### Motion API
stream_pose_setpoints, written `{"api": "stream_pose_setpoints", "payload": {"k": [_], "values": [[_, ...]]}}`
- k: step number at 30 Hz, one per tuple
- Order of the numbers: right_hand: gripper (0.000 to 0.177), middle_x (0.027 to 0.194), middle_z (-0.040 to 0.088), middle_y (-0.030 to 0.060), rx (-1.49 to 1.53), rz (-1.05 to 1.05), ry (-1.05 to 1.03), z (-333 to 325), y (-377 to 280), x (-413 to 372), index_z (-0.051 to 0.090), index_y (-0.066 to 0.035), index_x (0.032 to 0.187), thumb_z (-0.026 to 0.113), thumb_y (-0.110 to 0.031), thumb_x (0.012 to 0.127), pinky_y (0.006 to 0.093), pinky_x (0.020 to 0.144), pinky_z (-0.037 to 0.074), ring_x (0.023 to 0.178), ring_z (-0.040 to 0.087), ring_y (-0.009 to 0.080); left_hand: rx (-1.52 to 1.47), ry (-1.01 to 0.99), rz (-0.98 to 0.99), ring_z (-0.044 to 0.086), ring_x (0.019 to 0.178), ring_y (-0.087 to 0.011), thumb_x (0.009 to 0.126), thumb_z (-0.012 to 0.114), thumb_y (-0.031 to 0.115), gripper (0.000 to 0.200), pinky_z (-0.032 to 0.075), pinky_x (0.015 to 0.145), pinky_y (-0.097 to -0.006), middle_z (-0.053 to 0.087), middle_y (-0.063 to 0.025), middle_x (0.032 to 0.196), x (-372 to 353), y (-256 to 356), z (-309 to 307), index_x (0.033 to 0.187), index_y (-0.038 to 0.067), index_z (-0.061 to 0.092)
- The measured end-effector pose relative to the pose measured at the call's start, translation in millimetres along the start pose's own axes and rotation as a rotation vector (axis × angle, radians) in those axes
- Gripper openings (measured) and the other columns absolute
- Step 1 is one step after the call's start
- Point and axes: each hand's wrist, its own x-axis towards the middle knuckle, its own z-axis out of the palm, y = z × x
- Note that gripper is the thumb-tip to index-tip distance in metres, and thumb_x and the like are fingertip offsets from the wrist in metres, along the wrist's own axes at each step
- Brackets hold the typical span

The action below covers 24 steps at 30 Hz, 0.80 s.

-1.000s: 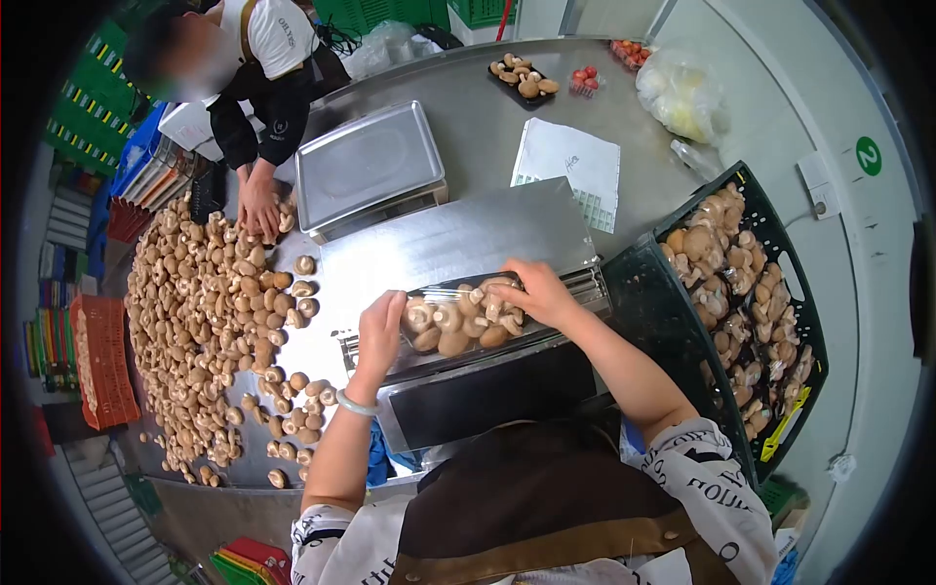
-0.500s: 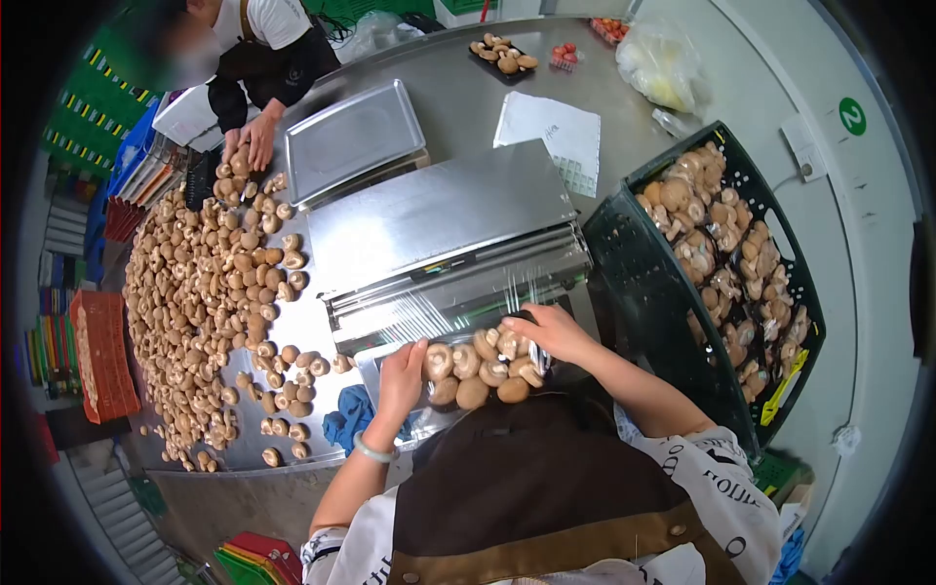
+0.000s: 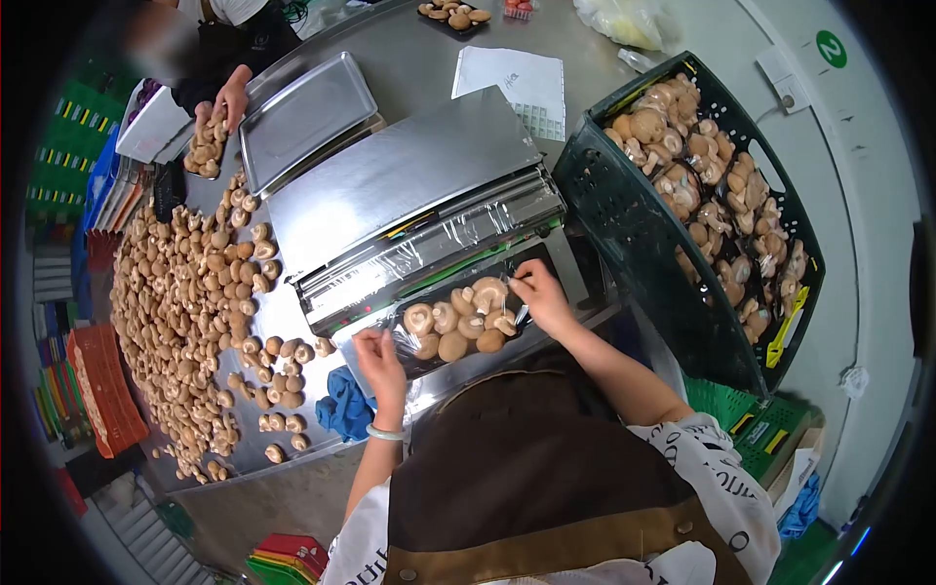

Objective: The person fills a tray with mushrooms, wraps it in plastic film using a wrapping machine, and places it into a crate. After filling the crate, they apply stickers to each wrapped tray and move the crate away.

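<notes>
Left hand [image 3: 378, 359], right hand [image 3: 542, 295] each pinch cling film [image 3: 402, 343] round mushroom tray [image 3: 456, 324]. I'd fear uneven pull tearing it.

The tray [image 3: 413, 361] is shallow and dark. It lies flat just below the centre of the frame, its long side slanting up toward the right. It is filled with mushrooms [image 3: 458, 320]: tan and cream, round, some cap up, some showing pale gills and stems, packed touching in roughly 2 rows. Clear film [image 3: 429, 249], glossy and wrinkled, runs down from its roll just above and drapes over the mushrooms. The left hand [image 3: 378, 353] pinches its left edge. The right hand [image 3: 542, 297] pinches its right edge at the tray's upper right corner.
</notes>
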Motion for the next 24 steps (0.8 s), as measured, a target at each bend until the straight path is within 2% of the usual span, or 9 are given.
{"api": "stream_pose_setpoints", "payload": {"k": [4,6,8,10,14,16,17,20,24], "values": [[0.016,0.062,0.045,-0.0044,0.502,0.247,0.026,-55,-68,-44,0.046,-0.006,0.103,0.058,-0.007,0.093,0.0211,0.043,0.024,0.049,0.036,0.0016,0.094,0.029,0.120,0.038,0.061,-0.0076,0.091,0.060,0.002,0.014,0.034,0.055,-0.0241,0.038,0.0003,0.070,6,28,-9,0.089,0.003,0.046],[0.015,0.060,0.043,-0.0053,0.464,0.262,0.127,-81,-72,-69,0.046,-0.007,0.102,0.058,-0.006,0.093,0.0212,0.041,0.024,0.048,0.035,0.0014,0.186,-0.053,0.138,0.039,0.060,-0.0088,0.090,0.060,0.002,0.013,0.036,0.055,-0.0248,0.041,-0.0011,0.070,10,24,-9,0.089,0.003,0.047],[0.013,0.059,0.039,-0.0060,0.219,0.186,0.341,-83,-31,-83,0.046,-0.007,0.099,0.058,-0.006,0.093,0.0213,0.044,0.025,0.050,0.032,0.0014,0.417,-0.146,0.176,0.061,0.064,-0.0230,0.090,0.060,0.003,0.009,0.047,0.058,-0.0322,0.062,-0.0138,0.080,12,31,10,0.093,0.003,0.052],[0.012,0.059,0.037,-0.0058,-0.049,0.081,0.519,-81,22,-87,0.047,-0.006,0.097,0.058,-0.006,0.094,0.0216,0.046,0.026,0.051,0.031,0.0020,0.655,-0.227,0.497,0.065,0.068,-0.0325,0.090,0.059,0.004,0.009,0.050,0.056,-0.0385,0.065,-0.0159,0.086,18,11,35,0.098,0.005,0.056],[0.010,0.075,0.055,0.0002,-0.263,0.104,0.646,-40,97,-76,0.051,-0.006,0.104,0.053,-0.012,0.097,0.0265,0.063,0.043,0.068,0.052,0.0110,0.959,-0.365,0.779,0.064,0.061,-0.0244,0.077,0.058,0.004,0.048,0.053,0.052,-0.0355,0.061,-0.0075,0.092,31,17,91,0.125,0.012,0.054],[0.031,0.096,0.063,0.0077,0.671,0.389,0.755,-12,112,-69,0.052,-0.002,0.113,0.047,-0.030,0.100,0.0321,0.068,0.051,0.085,0.062,0.0208,0.888,-0.470,0.959,0.063,0.058,-0.0235,0.076,0.057,0.002,0.057,0.052,0.050,-0.0349,0.061,-0.0072,0.091,35,29,113,0.132,0.013,0.049],[0.035,0.098,0.062,0.0087,0.934,0.465,0.649,-7,113,-79,0.052,-0.001,0.115,0.044,-0.032,0.100,0.0317,0.071,0.051,0.088,0.062,0.0214,0.851,-0.506,0.930,0.062,0.063,-0.0179,0.080,0.055,-0.001,0.056,0.052,0.057,-0.0315,0.059,-0.0036,0.089,37,34,117,0.135,0.011,0.047],[0.041,0.097,0.060,0.0088,1.593,0.489,0.137,-15,84,-112,0.052,-0.001,0.119,0.043,-0.035,0.100,0.0336,0.074,0.050,0.089,0.060,0.0205,-0.145,-0.810,0.032,0.060,0.077,-0.0111,0.085,0.055,-0.001,0.054,0.050,0.070,-0.0265,0.057,-0.0002,0.091,21,22,138,0.136,0.010,0.045],[0.044,0.092,0.057,0.0071,1.921,0.514,-1.058,-57,-30,-134,0.050,-0.002,0.122,0.047,-0.038,0.098,0.0382,0.073,0.049,0.085,0.057,0.0174,-0.351,-1.115,0.044,0.055,0.095,-0.0104,0.074,0.076,0.011,0.062,0.046,0.083,-0.0240,0.056,-0.0021,0.101,-29,128,107,0.127,0.005,0.046]]}}
